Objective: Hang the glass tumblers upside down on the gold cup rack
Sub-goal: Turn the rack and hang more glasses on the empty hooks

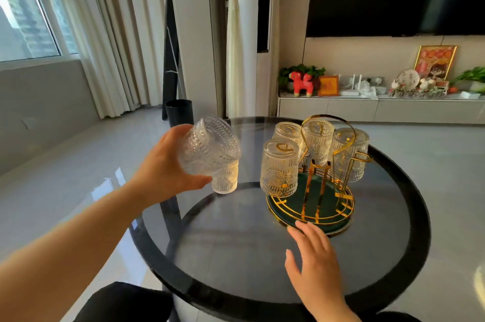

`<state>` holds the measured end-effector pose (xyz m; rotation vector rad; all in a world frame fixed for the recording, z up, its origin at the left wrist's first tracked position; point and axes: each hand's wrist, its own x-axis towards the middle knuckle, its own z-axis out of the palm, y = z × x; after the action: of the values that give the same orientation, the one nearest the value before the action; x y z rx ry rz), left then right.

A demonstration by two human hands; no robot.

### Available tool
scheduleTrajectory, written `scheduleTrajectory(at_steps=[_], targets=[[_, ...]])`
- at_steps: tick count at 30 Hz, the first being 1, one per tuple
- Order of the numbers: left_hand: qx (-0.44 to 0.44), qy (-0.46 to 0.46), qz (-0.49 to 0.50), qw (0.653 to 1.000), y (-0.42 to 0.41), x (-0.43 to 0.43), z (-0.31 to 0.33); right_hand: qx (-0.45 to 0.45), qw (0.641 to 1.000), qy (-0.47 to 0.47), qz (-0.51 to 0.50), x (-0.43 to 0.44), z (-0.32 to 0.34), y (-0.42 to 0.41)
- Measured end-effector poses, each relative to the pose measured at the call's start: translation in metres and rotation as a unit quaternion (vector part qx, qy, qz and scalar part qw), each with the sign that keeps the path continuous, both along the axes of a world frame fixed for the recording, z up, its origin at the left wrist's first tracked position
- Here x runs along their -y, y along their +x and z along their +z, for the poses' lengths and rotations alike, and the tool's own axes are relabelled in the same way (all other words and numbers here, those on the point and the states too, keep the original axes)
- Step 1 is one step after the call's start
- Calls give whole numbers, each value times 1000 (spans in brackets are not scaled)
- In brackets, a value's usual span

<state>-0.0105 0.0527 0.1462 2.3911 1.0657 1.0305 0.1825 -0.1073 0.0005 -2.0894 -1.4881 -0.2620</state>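
Note:
My left hand [168,166] grips an embossed glass tumbler [210,147], tilted in the air left of the gold cup rack [328,164]. Another tumbler [225,180] stands on the table just below and behind it. Several tumblers hang upside down on the rack's prongs, the nearest one [279,168] at its front left. The rack stands on a round green tray with a gold rim [309,219]. My right hand [315,256] is open, its fingertips touching the tray's near edge.
The round dark glass table [236,256] has a black rim and stands on a pale glossy floor. A black bin [179,111] sits beyond the table. A low cabinet with ornaments and a dark TV are at the back right.

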Motion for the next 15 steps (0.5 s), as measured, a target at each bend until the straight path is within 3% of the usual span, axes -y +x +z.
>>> scheduleTrajectory(at_steps=[4,8,15], targets=[[-75,32,-50,995,29,16,28,-65,993,-34,-92,17,0,26],[-158,76,-88,981,55,26,51,-95,986,-97,-101,19,-4,40],[-361,188,-149,901,102,35,87,-104,980,-143,-87,14,-9,42]])
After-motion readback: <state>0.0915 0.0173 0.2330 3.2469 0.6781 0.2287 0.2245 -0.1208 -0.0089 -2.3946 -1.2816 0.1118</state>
